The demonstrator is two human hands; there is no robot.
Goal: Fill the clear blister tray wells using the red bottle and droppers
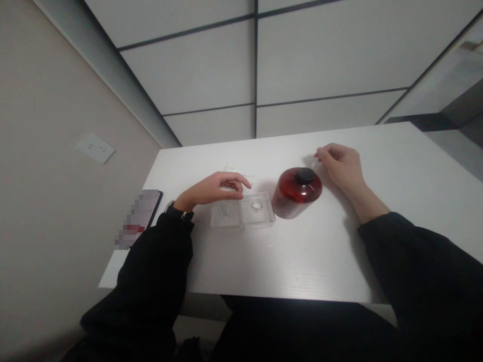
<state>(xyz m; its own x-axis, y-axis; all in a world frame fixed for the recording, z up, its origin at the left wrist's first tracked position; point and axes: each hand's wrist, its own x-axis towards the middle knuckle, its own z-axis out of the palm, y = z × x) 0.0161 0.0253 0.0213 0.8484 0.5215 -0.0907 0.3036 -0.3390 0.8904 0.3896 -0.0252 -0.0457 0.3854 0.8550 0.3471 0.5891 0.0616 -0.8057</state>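
My left hand (219, 187) hovers at the back edge of a clear plastic case with two square parts. Its thumb and index finger are apart, with nothing visible between them. Round clear rings or knobs show in the left part (215, 219) and the right part (268, 211) of the case. Right beside the case stands a dark red, see-through bottle (290, 201) with a black cap (305, 175). Beyond the bottle, my right hand (341, 163) is closed with its fingers bent together over the table. Whatever those fingertips may hold is too small to make out.
All of this is on a white table (241, 266). A flat, blurred-out item with a dark edge (153, 213) lies at the table's left side. A wall with a socket (96, 148) borders the left, and pale panels (211, 70) rise behind. Faint clear bits lie behind the case.
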